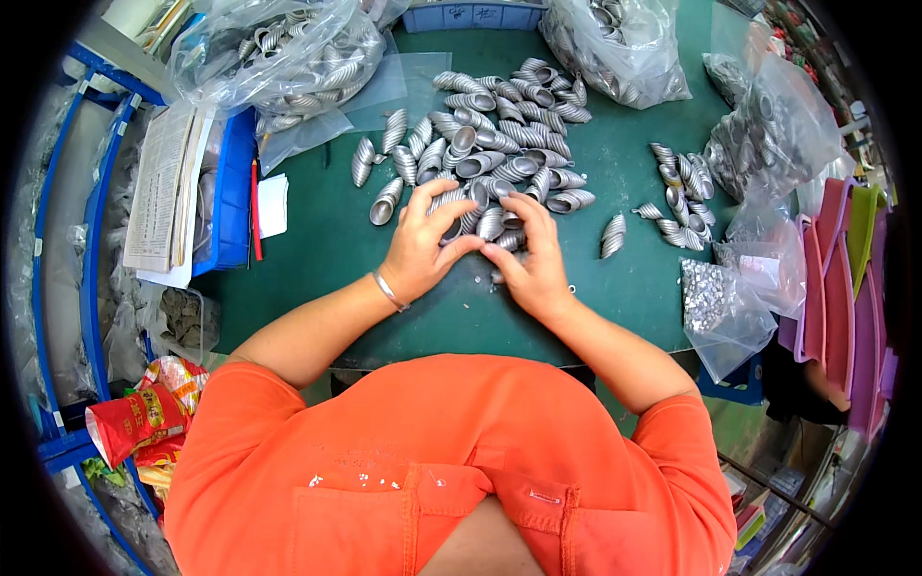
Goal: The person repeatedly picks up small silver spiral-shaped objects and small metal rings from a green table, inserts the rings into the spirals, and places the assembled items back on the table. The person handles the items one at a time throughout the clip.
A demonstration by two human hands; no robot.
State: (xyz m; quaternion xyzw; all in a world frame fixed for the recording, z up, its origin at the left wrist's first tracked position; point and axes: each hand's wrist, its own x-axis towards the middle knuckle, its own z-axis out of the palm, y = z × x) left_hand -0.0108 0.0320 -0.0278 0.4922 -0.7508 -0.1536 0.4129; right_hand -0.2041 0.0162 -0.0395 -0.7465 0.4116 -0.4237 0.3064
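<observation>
A pile of silver, spirally ribbed metal tubes (519, 134) with slanted open ends lies on the green table. At its near edge, my left hand (420, 240) and my right hand (534, 257) are cupped around several of these tubes. The fingers of both hands are curved but spread apart. My two thumb tips meet in front of the pieces, with the tubes between my hands partly covered by fingers. A metal bracelet (390, 291) sits on my left wrist. One loose tube (613, 236) lies to the right of my right hand.
A smaller tube group (684, 197) lies to the right. Clear bags of parts (317, 72) (624, 48) stand at the back, beside a blue bin (473, 16). At left are a blue tray (230, 192) and red pen (255, 211); at right, a bag of small pieces (706, 293).
</observation>
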